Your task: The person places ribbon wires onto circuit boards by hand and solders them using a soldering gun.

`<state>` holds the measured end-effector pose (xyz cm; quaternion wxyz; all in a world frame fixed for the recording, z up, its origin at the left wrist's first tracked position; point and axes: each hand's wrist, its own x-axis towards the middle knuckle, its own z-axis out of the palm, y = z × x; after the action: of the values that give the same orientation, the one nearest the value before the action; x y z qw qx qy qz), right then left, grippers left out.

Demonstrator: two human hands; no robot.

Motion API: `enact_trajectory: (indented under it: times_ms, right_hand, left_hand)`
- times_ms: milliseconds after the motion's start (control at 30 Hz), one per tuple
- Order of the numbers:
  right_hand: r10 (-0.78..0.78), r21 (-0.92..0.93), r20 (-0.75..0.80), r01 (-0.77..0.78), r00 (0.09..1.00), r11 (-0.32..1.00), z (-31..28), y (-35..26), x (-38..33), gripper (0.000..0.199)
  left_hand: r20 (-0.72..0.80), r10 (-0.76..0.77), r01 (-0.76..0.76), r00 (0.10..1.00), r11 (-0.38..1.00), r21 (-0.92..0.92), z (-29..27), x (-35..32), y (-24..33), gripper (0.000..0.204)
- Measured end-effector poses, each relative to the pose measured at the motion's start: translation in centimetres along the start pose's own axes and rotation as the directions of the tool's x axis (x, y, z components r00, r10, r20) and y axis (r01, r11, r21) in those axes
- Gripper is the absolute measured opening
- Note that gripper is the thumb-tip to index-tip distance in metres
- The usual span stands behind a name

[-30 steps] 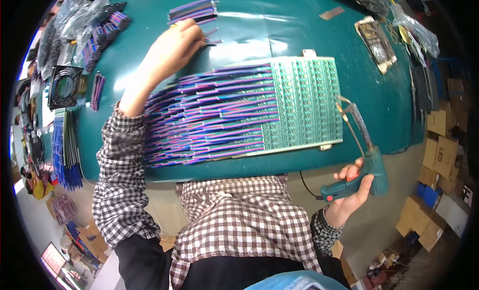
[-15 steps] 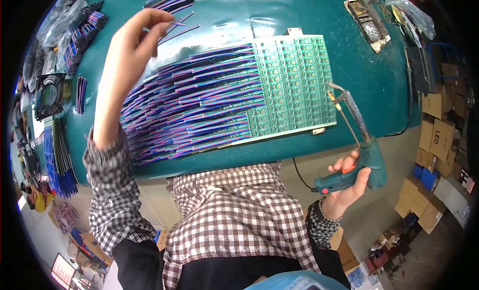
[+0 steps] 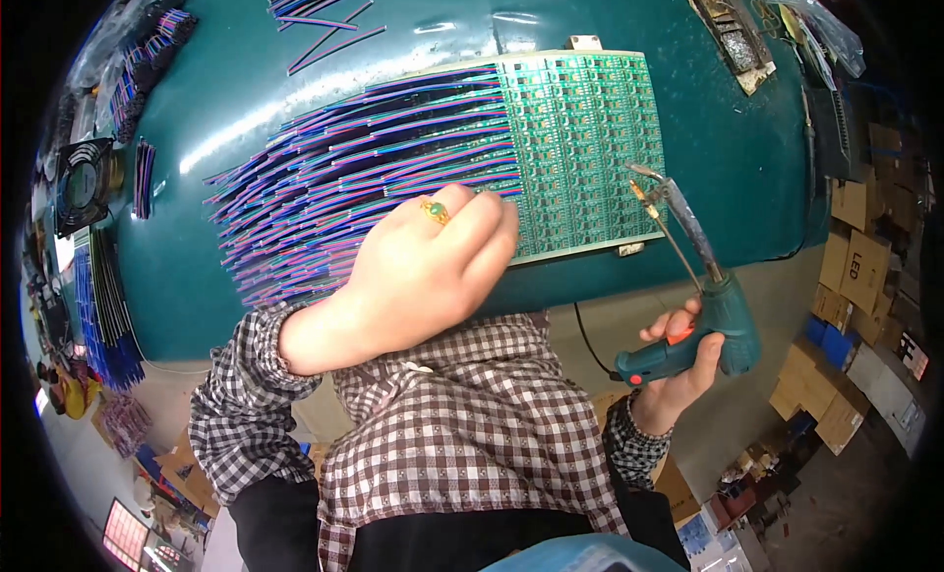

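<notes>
A green circuit-board panel (image 3: 585, 149) lies on the bench, with rows of multicoloured wires (image 3: 393, 144) running left from its left part. My left hand (image 3: 433, 262), wearing a ring with a green stone, is over the panel's near side at the wire ends. Its fingers are curled together, and their tips and anything between them are hidden. My right hand (image 3: 683, 361) grips a dark green soldering gun (image 3: 728, 326) with a red trigger. The gun's bent metal tip and thin feed tube reach up over the panel's right edge.
Loose wires (image 3: 339, 49) lie at the far left of the green bench mat (image 3: 433, 31). A grimy tray (image 3: 733, 41) sits at the far right. Left are a small black fan (image 3: 87, 186) and hanging wire bundles (image 3: 103, 306). A black cord (image 3: 590, 346) trails from the gun.
My left hand has come from the loose wires at the far left down to the panel's near side, fingers curled. The soldering gun has shifted only slightly in my right hand.
</notes>
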<state>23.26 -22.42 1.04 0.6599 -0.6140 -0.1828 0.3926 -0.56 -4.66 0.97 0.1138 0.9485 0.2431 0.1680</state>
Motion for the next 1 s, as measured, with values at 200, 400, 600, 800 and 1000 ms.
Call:
enact_trajectory:
  times_ms: [200,400,600,800,1000]
  right_hand:
    - [-0.017,-0.078,0.015,0.018,1.0,0.997,0.3,-0.5,-1.3,0.06]
    - [-0.033,-0.175,0.15,0.059,0.988,0.983,-0.3,-0.8,-2.0,0.062]
    - [-0.077,-0.258,0.223,0.135,0.972,0.957,0.4,-0.9,-2.7,0.06]
    - [-0.083,-0.296,0.301,0.176,0.95,0.939,0.8,-0.9,-2.9,0.055]
    - [-0.059,-0.264,0.255,0.128,0.965,0.956,1.4,-0.9,-3.0,0.048]
  left_hand:
    - [-0.159,0.112,-0.095,0.981,0.989,0.115,2.1,-0.1,-0.5,0.034]
    - [-0.192,0.117,-0.096,0.974,0.989,0.116,2.5,0.1,-0.3,0.034]
    - [-0.204,0.119,-0.098,0.972,0.989,0.107,2.5,0.1,-0.6,0.035]
    - [-0.228,0.121,-0.105,0.966,0.991,0.083,2.7,0.0,-0.7,0.034]
    - [-0.207,0.119,-0.113,0.971,0.993,0.038,2.4,0.2,-0.8,0.032]
